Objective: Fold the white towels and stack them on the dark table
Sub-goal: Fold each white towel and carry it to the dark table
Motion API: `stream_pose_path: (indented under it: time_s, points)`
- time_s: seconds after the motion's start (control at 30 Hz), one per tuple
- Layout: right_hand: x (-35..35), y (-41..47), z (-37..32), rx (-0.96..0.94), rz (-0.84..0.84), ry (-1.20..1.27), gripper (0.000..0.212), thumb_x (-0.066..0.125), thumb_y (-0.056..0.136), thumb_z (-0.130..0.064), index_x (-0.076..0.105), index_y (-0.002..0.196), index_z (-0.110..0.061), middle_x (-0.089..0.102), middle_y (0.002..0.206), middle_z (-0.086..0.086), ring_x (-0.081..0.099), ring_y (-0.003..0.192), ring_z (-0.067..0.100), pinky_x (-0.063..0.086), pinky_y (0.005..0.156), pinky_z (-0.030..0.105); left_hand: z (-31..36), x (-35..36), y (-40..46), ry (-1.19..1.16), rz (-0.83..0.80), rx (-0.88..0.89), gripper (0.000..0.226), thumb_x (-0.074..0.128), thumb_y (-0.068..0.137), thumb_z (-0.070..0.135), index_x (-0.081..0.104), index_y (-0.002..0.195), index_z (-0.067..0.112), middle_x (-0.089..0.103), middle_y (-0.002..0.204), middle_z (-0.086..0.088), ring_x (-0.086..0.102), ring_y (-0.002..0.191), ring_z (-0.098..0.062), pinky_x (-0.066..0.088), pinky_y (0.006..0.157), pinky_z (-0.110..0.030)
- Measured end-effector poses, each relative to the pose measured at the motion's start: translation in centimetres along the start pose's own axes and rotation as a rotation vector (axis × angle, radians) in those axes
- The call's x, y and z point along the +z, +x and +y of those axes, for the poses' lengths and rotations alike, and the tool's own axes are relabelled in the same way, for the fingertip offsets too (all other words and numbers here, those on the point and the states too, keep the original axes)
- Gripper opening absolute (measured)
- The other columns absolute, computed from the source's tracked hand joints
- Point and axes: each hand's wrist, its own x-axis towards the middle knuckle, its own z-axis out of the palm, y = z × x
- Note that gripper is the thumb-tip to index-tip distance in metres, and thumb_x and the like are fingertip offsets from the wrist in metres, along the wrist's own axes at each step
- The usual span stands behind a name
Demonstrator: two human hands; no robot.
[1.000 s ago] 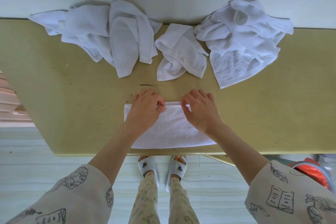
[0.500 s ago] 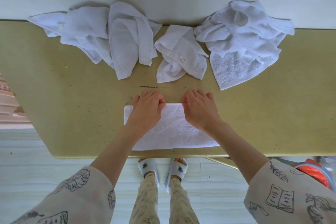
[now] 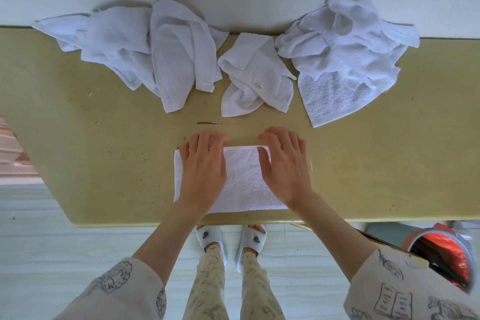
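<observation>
Both hands flat on the folded towel (image 3: 244, 179) at the near edge of the olive worktop (image 3: 104, 143). Left hand (image 3: 204, 169) covers its left part, right hand (image 3: 284, 166) its right. Fingers extended and pressing, fingertips reaching just past the far edge; no grip on the cloth, both released.

Risks from here, my read:
- Towel's near edge runs right along the worktop's near lip. Any pull toward the body could drag it off onto the floor.
- Palms only press. If they slide outward unevenly, the top layer shears and the edges stop lining up.
- Next fold needs a pinch at a corner; grabbing one layer instead of all would open the fold.
- Three loose heaps wait along the far edge: left towel heap (image 3: 135, 52), tagged towel (image 3: 255, 75) in the middle, right towel heap (image 3: 345, 60). The right heap's near corner lies not far from the right hand; a wide sweep could snag it.
- No stack visible yet, and this worktop looks olive, not dark. The stacking spot may be out of view, so carrying the folded piece could loosen it.
</observation>
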Motion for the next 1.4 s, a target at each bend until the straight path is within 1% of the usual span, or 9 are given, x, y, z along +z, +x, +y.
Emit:
stream_pose_path:
  time_s: [0.1, 0.2, 0.47, 0.77, 0.83, 0.9, 1.0, 1.23, 1.4]
  points:
    - [0.8, -2.4, -0.9, -0.049, -0.051, 0.027, 0.027, 0.043, 0.090, -0.014, 0.051, 0.115, -0.008, 0.056, 0.125, 0.016, 0.041, 0.125, 0.026, 0.028, 0.107, 0.045, 0.4, 0.7, -2.0, -0.005, -0.023, 0.079, 0.033, 0.039, 0.084, 0.006, 0.052, 0.113, 0.014, 0.057, 0.117, -0.008, 0.047, 0.113, -0.023, 0.034, 0.095, -0.038]
    - [2.0, -3.9, -1.0, -0.027, -0.144, 0.002, 0.037, 0.031, 0.097, -0.023, 0.044, 0.127, -0.006, 0.045, 0.139, 0.020, 0.031, 0.135, 0.029, 0.019, 0.112, 0.047, 0.1, 2.0, -3.0, 0.068, -0.116, 0.108, 0.038, 0.034, 0.092, 0.015, 0.045, 0.128, 0.010, 0.047, 0.137, -0.012, 0.040, 0.130, -0.027, 0.027, 0.108, -0.044]
    - [2.1, -4.2, 0.7, 0.008, -0.279, -0.187, 0.053, 0.034, 0.092, -0.046, 0.038, 0.140, -0.023, 0.033, 0.150, 0.013, 0.026, 0.139, 0.029, 0.016, 0.114, 0.048, -2.3, 1.9, -3.1, 0.218, -0.214, 0.073, 0.054, 0.027, 0.095, 0.038, 0.030, 0.143, 0.013, 0.028, 0.151, -0.008, 0.025, 0.140, -0.029, 0.014, 0.114, -0.045]
    - [2.2, -4.1, 0.6, 0.015, -0.336, -0.281, 0.057, 0.027, 0.092, -0.050, 0.032, 0.143, -0.024, 0.029, 0.152, 0.011, 0.025, 0.140, 0.030, 0.012, 0.111, 0.057, -5.4, 0.5, -3.6, 0.112, -0.145, -0.109, 0.057, 0.018, 0.096, 0.035, 0.014, 0.145, 0.006, 0.019, 0.153, -0.015, 0.013, 0.142, -0.028, 0.010, 0.114, -0.052]
    - [2.2, -4.1, 0.5, 0.020, -0.334, -0.285, 0.058, 0.027, 0.092, -0.050, 0.031, 0.143, -0.024, 0.029, 0.152, 0.011, 0.026, 0.140, 0.030, 0.012, 0.111, 0.058, -5.3, -0.3, -4.1, 0.077, -0.044, -0.257, 0.054, 0.024, 0.096, 0.033, 0.029, 0.140, 0.001, 0.031, 0.146, -0.020, 0.027, 0.136, -0.034, 0.021, 0.110, -0.049]
    - [2.1, -4.1, 0.4, 0.019, -0.332, -0.285, 0.058, 0.027, 0.092, -0.050, 0.032, 0.143, -0.024, 0.030, 0.151, 0.011, 0.027, 0.140, 0.031, 0.012, 0.111, 0.058, -4.7, -1.1, -4.5, 0.072, 0.049, -0.402, 0.048, 0.032, 0.093, 0.036, 0.048, 0.119, -0.001, 0.048, 0.124, -0.023, 0.045, 0.112, -0.041, 0.037, 0.092, -0.050]
    - [2.0, -4.1, 0.4, 0.017, -0.334, -0.293, 0.058, 0.026, 0.092, -0.049, 0.032, 0.143, -0.024, 0.029, 0.152, 0.011, 0.026, 0.140, 0.031, 0.010, 0.111, 0.057, -3.4, -1.5, -4.3, 0.075, 0.000, -0.583, 0.049, 0.044, 0.089, 0.047, 0.054, 0.099, 0.000, 0.050, 0.103, -0.021, 0.045, 0.095, -0.036, 0.036, 0.080, -0.046]
    - [2.0, -4.1, 0.4, 0.018, -0.345, -0.303, 0.058, 0.026, 0.092, -0.049, 0.032, 0.144, -0.024, 0.029, 0.152, 0.011, 0.023, 0.140, 0.030, 0.008, 0.111, 0.057, -1.9, -1.9, -2.8, -0.032, -0.109, -0.746, 0.042, 0.051, 0.091, 0.039, 0.053, 0.110, 0.002, 0.049, 0.113, -0.016, 0.043, 0.107, -0.032, 0.031, 0.092, -0.039]
    - [2.1, -4.0, 0.2, 0.034, -0.342, -0.305, 0.058, 0.023, 0.093, -0.050, 0.030, 0.144, -0.024, 0.027, 0.152, 0.011, 0.021, 0.141, 0.028, 0.008, 0.111, 0.056, -2.4, -3.5, -2.0, -0.460, -0.100, -0.867, 0.038, 0.060, 0.088, 0.031, 0.046, 0.114, 0.007, 0.055, 0.095, -0.002, 0.054, 0.086, -0.023, 0.044, 0.073, -0.034]
